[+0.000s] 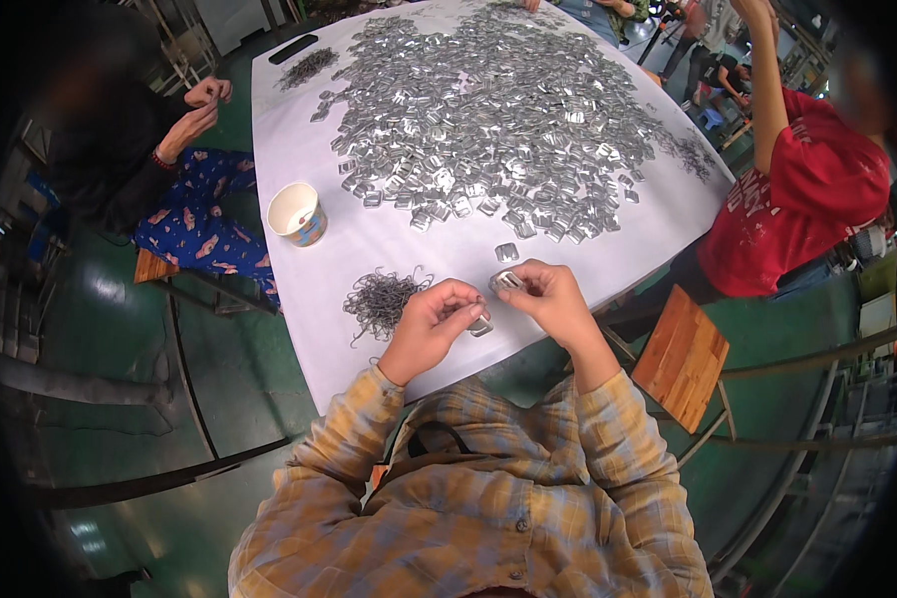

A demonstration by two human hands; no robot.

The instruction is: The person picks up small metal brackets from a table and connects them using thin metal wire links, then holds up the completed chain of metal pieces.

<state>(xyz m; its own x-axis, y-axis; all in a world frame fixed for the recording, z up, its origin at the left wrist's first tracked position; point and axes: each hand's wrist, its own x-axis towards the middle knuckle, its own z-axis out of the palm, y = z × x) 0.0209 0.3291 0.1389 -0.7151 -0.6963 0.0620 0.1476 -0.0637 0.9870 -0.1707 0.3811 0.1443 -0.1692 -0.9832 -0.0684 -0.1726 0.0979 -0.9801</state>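
Note:
My right hand pinches a small silver metal buckle between thumb and fingers, above the near part of the white table. Close beside it, my left hand is closed in a pinch; whatever its fingertips hold is too small to make out. Another silver metal piece shows just under the left fingertips, and I cannot tell whether it is held or lies on the table. Left of that hand is a tangled heap of thin dark wire hooks. A single loose buckle lies beyond my right hand.
A large spread of silver buckles covers the middle of the white table. A paper cup stands at the left edge. More hooks and a black phone-like slab lie far left. People sit on both sides; a wooden stool stands right.

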